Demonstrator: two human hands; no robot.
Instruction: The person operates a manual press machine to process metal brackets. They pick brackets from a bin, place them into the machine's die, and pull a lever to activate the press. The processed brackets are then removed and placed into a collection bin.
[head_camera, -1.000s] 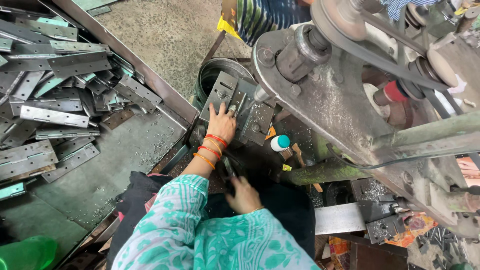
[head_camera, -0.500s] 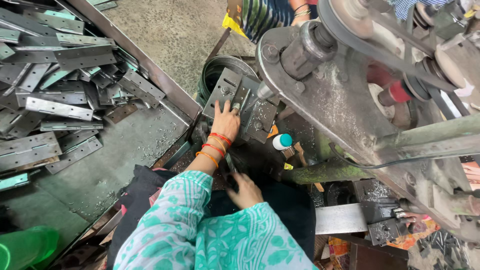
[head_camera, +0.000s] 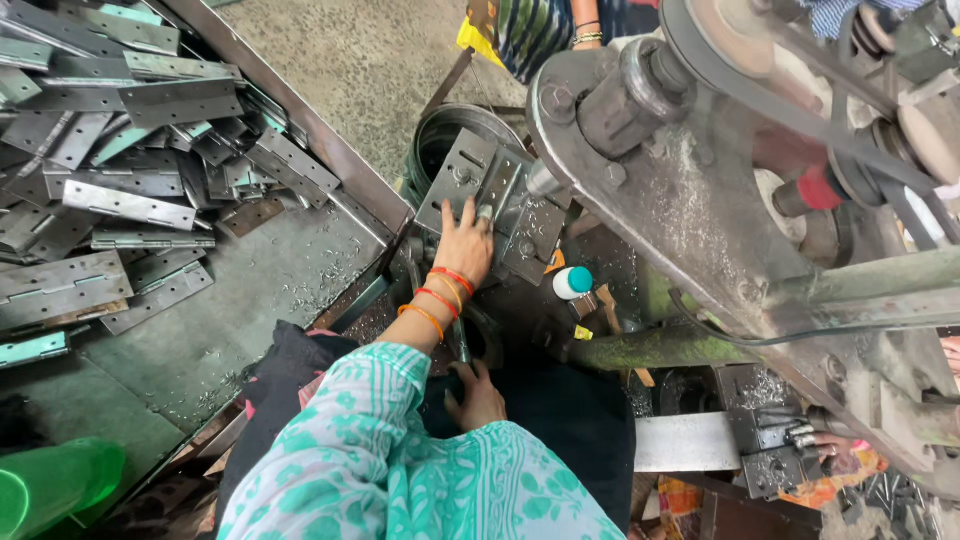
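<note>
Presently the left hand (head_camera: 466, 245), fingers spread flat and gripping nothing, presses the steel hinge (head_camera: 478, 185) onto the press machine (head_camera: 690, 210) bed, while the right hand (head_camera: 478, 395) rests half-curled at the lap, seemingly empty; positioning appears underway, demanding exact alignment.

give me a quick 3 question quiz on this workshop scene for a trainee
1. True or false: the left hand lies flat on the grey metal hinge plate at the machine.
2. What does the right hand touch? A) a green plastic bottle B) a thin dark metal lever C) a belt
3. Fill in: the pile of grey metal hinges lies in the steel tray on the person's ____ side.

Key: 1 true; 2 B, as far as the view shows; 3 left.
</note>
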